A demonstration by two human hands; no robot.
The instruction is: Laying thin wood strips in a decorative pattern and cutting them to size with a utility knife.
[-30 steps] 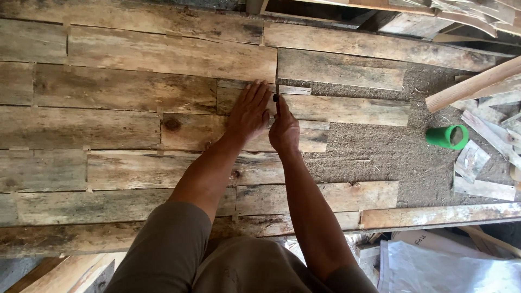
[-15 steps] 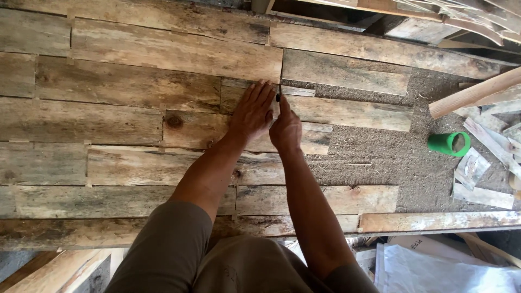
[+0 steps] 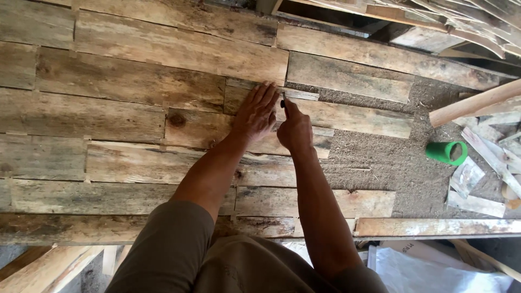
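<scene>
I am pressing my left hand flat, fingers spread wide and pointing toward 12 to 1 o'clock, on a weathered plank that is lying in the patchwork of boards. My right hand is sitting just beside it at 3 o'clock, the two hands nearly touching. The right fingers are pinched narrow around a small dark marking tool; only its tip is showing above my knuckles, so I cannot tell what kind of tool it is.

The tip is pointing toward 12 o'clock and meeting the plank near a thin pale offcut strip, which is lying along the plank's upper edge. The plank's long axis is running from 9 to 3 o'clock, across my reach, so the tool is standing crosswise to the grain. The bare length of the plank is stretching away toward 3 o'clock from my right hand, and that hand is the nearer one to it.

A green tape roll is lying on its side well apart at 3 o'clock, on the coarse brown backing board. A pale round pole is lying beyond it toward 2 o'clock.
</scene>
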